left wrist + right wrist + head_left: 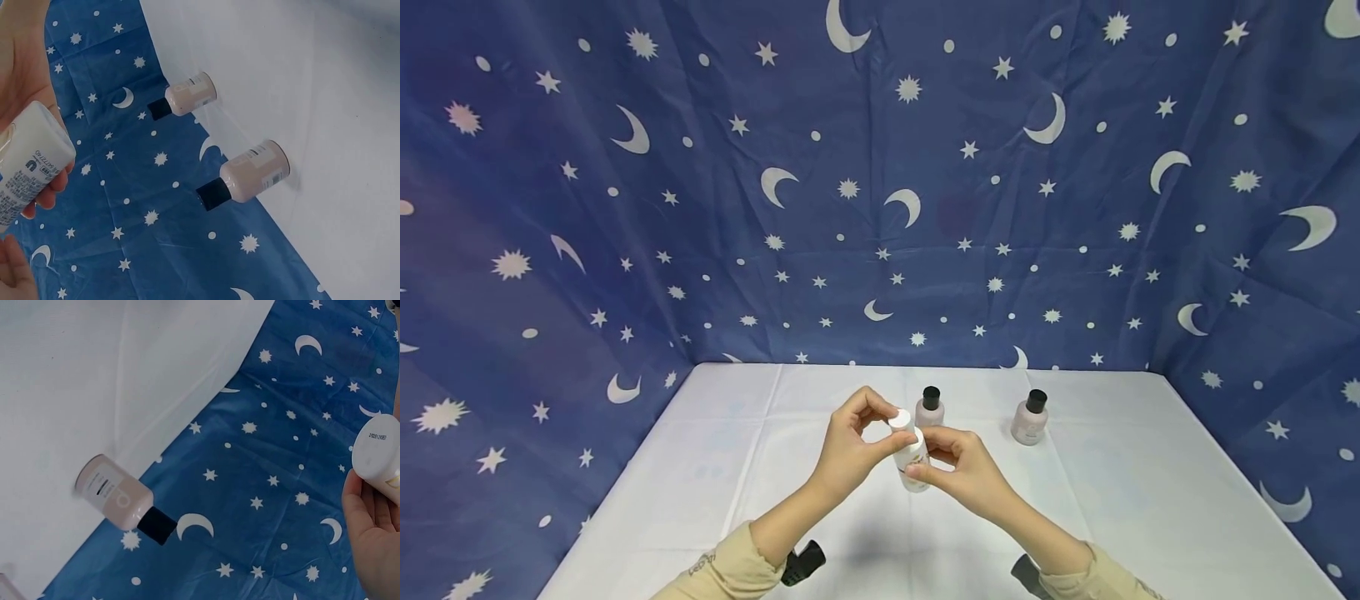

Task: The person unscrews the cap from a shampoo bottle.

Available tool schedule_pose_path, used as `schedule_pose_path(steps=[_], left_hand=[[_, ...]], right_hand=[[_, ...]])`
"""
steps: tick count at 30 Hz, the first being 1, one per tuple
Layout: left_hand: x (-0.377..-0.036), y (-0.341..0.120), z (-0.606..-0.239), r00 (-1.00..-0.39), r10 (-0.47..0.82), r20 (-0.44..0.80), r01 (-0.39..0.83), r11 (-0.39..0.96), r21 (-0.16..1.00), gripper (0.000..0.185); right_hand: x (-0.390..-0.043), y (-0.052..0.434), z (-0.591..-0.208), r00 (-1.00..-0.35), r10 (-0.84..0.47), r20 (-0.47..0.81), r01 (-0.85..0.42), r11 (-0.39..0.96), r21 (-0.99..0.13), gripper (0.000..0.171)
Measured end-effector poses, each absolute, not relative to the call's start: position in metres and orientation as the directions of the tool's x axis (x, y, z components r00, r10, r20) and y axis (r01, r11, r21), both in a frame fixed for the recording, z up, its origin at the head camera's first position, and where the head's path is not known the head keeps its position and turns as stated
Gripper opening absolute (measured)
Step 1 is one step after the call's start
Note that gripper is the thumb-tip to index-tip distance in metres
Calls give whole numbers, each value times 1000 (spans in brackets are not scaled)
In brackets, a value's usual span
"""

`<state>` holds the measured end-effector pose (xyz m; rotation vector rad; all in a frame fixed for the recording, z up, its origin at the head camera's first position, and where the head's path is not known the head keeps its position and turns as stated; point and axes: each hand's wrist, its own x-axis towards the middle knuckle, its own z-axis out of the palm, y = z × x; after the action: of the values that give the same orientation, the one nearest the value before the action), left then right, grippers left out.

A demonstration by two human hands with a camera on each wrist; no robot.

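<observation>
In the head view, a white bottle (913, 468) with printed markings is held tilted above the table. My left hand (850, 446) pinches the white cap (900, 420) at its upper end between thumb and fingers. My right hand (966, 475) grips the bottle's body from the right side. Whether the cap sits loose or tight cannot be told. The left wrist view shows small print on the bottle (31, 165); its flat base with stamped characters faces the right wrist camera. Just behind the hands, a pale pink bottle (929, 413) with a black cap stands upright, partly hidden.
A second pale pink bottle (1028, 423) with a black cap stands farther right. Both are on a white-covered table (715, 467) with creases. A blue curtain (880, 183) printed with moons and stars hangs behind and at the sides. Black devices sit at both wrists.
</observation>
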<state>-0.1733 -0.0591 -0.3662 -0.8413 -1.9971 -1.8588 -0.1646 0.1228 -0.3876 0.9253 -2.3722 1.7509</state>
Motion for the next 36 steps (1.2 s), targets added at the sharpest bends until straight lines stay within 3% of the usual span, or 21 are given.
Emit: schedule_pose_path(steps=[4,11,18,29,36], left_hand=[[-174,-59,-368,-776,236,585,601,-4,799,31],[-178,-67,-370,-712,365,600,620,-74,781,59],[-177,-76,-369,-660,534,529,602,-46,797,43],[-178,-73,-364,-752,461,472,489,-90,867,43],[-176,-70,-365,-796,317,516,528,-54,847,31]], right_hand=[[-164,125,-388,-825,-421,378,-481,170,-860,34],[-165,128,-386,-831,-437,345,-447,155,-881,39],[-164,131,-382,-838,-453,303,-406,146,-902,41],[-162,128,-383,-839,-434,327,-438,184,-880,40],[-161,129,-384,-847,-419,328,-437,195,-878,41]])
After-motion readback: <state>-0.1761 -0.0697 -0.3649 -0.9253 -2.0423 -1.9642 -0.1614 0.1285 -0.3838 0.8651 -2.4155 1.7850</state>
